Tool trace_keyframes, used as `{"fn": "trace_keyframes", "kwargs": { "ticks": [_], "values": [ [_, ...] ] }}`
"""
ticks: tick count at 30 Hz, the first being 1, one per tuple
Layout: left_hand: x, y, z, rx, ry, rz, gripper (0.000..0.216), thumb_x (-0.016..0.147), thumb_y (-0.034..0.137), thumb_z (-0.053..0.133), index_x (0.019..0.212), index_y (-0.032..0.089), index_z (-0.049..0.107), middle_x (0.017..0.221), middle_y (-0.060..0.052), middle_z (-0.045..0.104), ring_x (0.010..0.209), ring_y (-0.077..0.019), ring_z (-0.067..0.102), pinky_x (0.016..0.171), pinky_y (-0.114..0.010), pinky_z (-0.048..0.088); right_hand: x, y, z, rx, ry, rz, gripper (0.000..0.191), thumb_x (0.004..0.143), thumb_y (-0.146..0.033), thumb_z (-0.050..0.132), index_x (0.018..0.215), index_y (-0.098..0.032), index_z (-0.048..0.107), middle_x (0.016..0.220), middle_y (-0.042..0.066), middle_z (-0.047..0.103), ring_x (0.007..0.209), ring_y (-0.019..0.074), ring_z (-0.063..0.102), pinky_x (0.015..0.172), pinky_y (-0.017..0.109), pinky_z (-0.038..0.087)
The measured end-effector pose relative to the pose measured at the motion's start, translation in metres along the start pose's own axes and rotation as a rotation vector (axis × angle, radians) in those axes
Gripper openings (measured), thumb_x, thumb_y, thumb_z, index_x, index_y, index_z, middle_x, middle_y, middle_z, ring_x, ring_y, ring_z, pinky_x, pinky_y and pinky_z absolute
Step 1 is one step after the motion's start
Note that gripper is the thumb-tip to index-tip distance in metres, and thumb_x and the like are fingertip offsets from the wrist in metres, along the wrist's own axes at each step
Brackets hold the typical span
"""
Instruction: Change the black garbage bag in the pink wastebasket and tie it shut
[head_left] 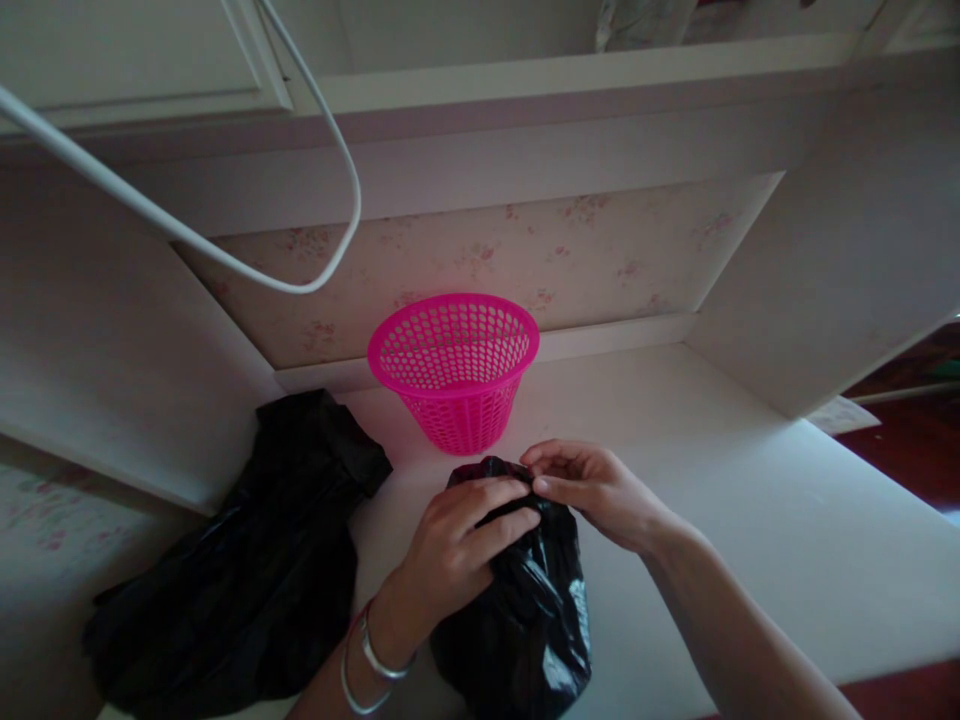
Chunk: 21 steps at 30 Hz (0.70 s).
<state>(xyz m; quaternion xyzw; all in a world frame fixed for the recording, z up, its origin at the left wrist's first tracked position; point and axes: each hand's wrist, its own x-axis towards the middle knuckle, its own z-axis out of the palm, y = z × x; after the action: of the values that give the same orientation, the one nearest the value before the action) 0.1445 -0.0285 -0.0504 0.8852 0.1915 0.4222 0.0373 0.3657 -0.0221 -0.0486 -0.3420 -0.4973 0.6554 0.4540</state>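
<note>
A shiny black plastic bag (536,610) stands at the front of the white surface, directly below me. Its top edge is between my two hands. My left hand (469,535), with silver bangles at the wrist, lies across the upper left of the bag, fingers closed on the plastic. From the right, my right hand (585,485) pinches the bag's rim with thumb and curled fingers. A bit of dark pink shows at the rim; what it belongs to is hidden. Just behind stands a bright pink perforated plastic basket (465,420), upright, with nothing visible inside.
Another black plastic bag (247,560) lies crumpled at the left. The white shelf surface (750,510) runs between side panels, with a flowered back wall (480,245) behind. A white cable (300,285) hangs in a loop at upper left. A cabinet ledge (525,90) juts out overhead.
</note>
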Motion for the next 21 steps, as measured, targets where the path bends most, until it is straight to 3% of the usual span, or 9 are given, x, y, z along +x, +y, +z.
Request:
{"fn": "trace_keyframes", "kwargs": {
  "ticks": [3, 5, 9, 13, 17, 21],
  "values": [
    [-0.001, -0.001, -0.002, -0.011, -0.008, 0.013, 0.022, 0.099, 0.013, 0.056, 0.114, 0.018, 0.07, 0.114, -0.013, 0.076, 0.109, -0.0196, 0.073, 0.094, -0.034, 0.061, 0.004, 0.0, -0.001, -0.17, -0.089, -0.019, 0.03, 0.09, -0.04, 0.073, 0.113, -0.021, 0.078, 0.111, 0.006, 0.078, 0.103, 0.0185, 0.07, 0.097, 0.034, 0.053],
    [-0.003, -0.003, -0.003, -0.008, -0.01, 0.017, 0.022, 0.098, 0.012, 0.057, 0.115, 0.019, 0.07, 0.115, -0.013, 0.076, 0.112, -0.0202, 0.071, 0.095, -0.035, 0.06, 0.007, -0.001, -0.002, -0.318, -0.073, -0.069, 0.031, 0.094, -0.044, 0.066, 0.107, -0.019, 0.078, 0.107, 0.007, 0.077, 0.101, 0.0197, 0.069, 0.094, 0.035, 0.053],
    [-0.009, -0.006, -0.003, -0.026, -0.017, -0.017, 0.023, 0.095, 0.014, 0.064, 0.115, 0.021, 0.07, 0.116, -0.01, 0.077, 0.111, -0.0225, 0.07, 0.094, -0.04, 0.059, 0.021, 0.009, -0.008, -0.55, 0.145, -0.126, 0.037, 0.097, -0.049, 0.056, 0.09, -0.017, 0.073, 0.087, 0.004, 0.073, 0.081, 0.0175, 0.065, 0.076, 0.03, 0.051],
    [-0.025, -0.006, 0.001, -0.18, -0.069, -0.099, 0.023, 0.091, 0.013, 0.066, 0.112, 0.023, 0.07, 0.108, -0.006, 0.08, 0.11, -0.024, 0.068, 0.094, -0.043, 0.055, 0.04, 0.038, -0.034, -0.662, 0.365, -0.103, 0.039, 0.096, -0.049, 0.05, 0.084, -0.017, 0.069, 0.082, 0.005, 0.072, 0.08, 0.0196, 0.064, 0.078, 0.033, 0.049],
    [-0.055, -0.001, 0.008, -0.426, -0.076, -0.285, 0.017, 0.089, 0.011, 0.068, 0.099, 0.023, 0.073, 0.096, -0.004, 0.081, 0.105, -0.0224, 0.071, 0.094, -0.041, 0.054, 0.055, 0.076, -0.066, -0.646, 0.538, -0.061, 0.038, 0.091, -0.05, 0.049, 0.084, -0.017, 0.067, 0.081, 0.009, 0.074, 0.079, 0.0229, 0.068, 0.079, 0.037, 0.052],
    [-0.079, 0.006, 0.007, -0.606, -0.086, -0.601, 0.005, 0.088, 0.025, 0.076, 0.091, 0.022, 0.076, 0.091, -0.005, 0.08, 0.103, -0.0233, 0.072, 0.091, -0.037, 0.054, 0.062, 0.097, -0.078, -0.626, 0.6, -0.068, 0.04, 0.088, -0.053, 0.052, 0.084, -0.017, 0.068, 0.079, 0.011, 0.075, 0.076, 0.0242, 0.07, 0.077, 0.039, 0.055]
  ]
}}
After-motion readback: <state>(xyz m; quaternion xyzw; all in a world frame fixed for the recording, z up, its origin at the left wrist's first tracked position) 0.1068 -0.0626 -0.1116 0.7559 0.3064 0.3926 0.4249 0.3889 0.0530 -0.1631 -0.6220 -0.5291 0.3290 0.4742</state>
